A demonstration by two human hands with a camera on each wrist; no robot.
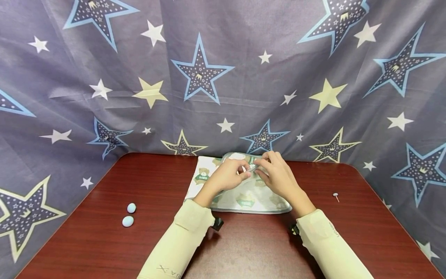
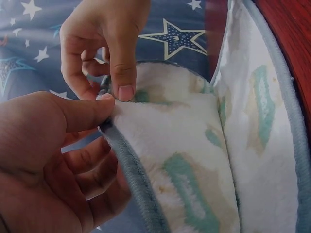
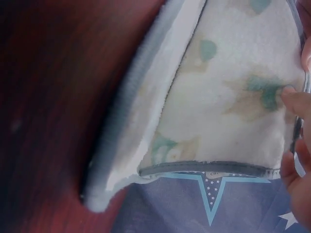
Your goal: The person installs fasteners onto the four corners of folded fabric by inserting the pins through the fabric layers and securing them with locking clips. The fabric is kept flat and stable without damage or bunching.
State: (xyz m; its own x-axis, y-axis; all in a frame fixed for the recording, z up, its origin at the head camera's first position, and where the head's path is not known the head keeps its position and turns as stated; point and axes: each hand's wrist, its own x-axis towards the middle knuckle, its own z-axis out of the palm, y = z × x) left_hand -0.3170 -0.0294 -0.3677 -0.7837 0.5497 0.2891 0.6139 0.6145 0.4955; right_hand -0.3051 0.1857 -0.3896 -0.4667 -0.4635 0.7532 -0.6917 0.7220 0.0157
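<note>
A white cloth [image 1: 245, 197] printed with brown bears in green and bound with grey-blue edging lies toward the back of the table, its far part lifted and folded over. With thumb and fingers my left hand [image 1: 227, 174] pinches the raised bound edge. Close beside it, my right hand [image 1: 278, 176] pinches the same edge; the two sets of fingertips nearly meet in the left wrist view. Seen from the right wrist, the cloth [image 3: 214, 126] hangs in a fold, with my right fingers [image 3: 297, 104] at its border.
Two pale blue egg-shaped objects [image 1: 127, 221] sit on the left of the dark red table [image 1: 156, 186]. A small pin-like piece with a pale round head [image 1: 335, 194] lies at the right. Behind the table hangs a grey curtain [image 1: 240, 93] patterned with stars.
</note>
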